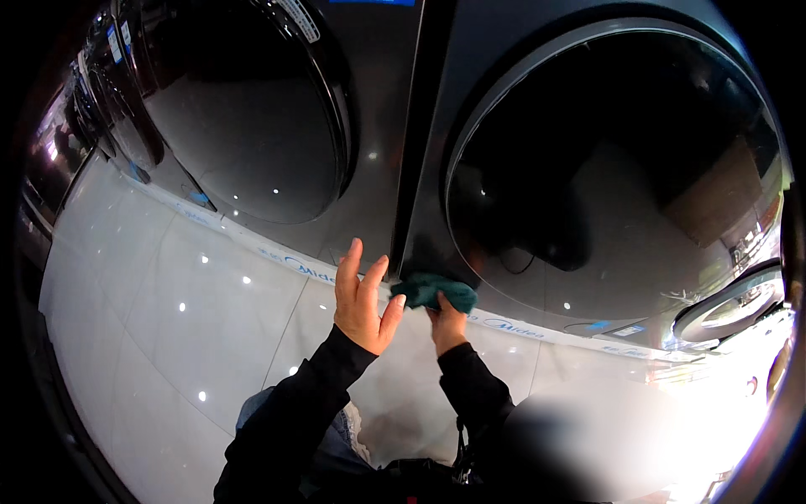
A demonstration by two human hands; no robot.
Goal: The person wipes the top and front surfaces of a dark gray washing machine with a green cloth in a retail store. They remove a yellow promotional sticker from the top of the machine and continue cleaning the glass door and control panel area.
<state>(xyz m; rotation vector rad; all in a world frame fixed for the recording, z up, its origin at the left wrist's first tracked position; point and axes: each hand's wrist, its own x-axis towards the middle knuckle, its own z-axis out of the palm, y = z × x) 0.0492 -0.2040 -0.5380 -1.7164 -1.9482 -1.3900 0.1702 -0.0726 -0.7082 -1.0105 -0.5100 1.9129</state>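
My right hand grips a dark green cloth against the lower front of a dark front-loading washing machine, near its bottom left corner. Part of the cloth covers my right fingers. To the left, my left hand is raised with its fingers apart and nothing in it, in front of the bottom edge of the neighbouring machine. A narrow dark gap parts the two machines. Both sleeves are black.
A white base strip marked Midea runs along beneath the machines. Round glass doors bulge outward on both sides. More machines stand in a row at the far left. Pale glossy floor tiles lie below, and a blurred pale shape is at the lower right.
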